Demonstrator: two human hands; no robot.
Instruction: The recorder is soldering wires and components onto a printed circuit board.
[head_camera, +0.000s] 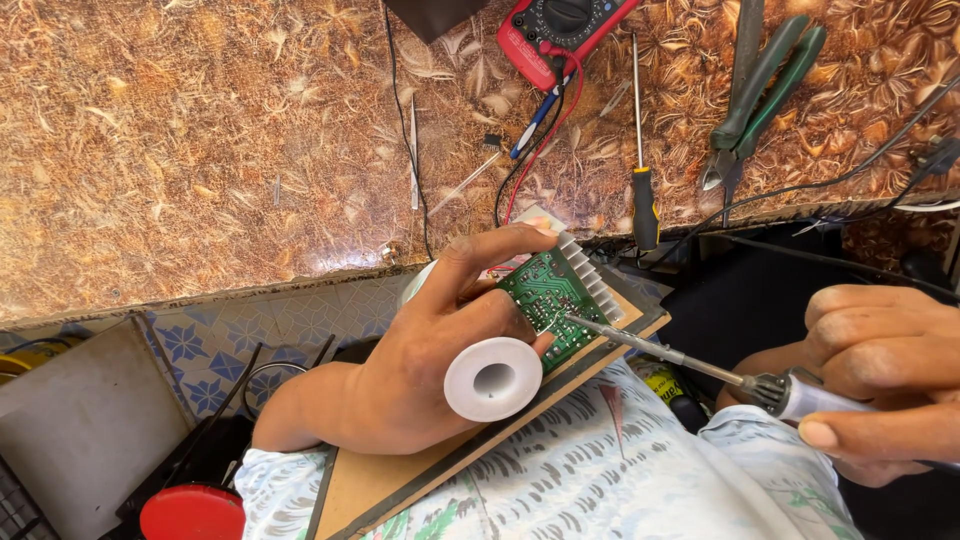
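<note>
Holding circuit board (548, 290), white spool (493, 378): left hand (420, 350); right hand (880, 380): soldering iron (680, 355).

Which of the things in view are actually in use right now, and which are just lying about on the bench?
In use:
left hand
green circuit board
white spool
right hand
soldering iron
wooden board

Lying about:
red multimeter
yellow-handled screwdriver
green pliers
blue pen
red round lid

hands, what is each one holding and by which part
The left hand holds a green circuit board by its near edge, with a white solder spool in the same hand. The right hand grips a soldering iron by its handle.
</note>
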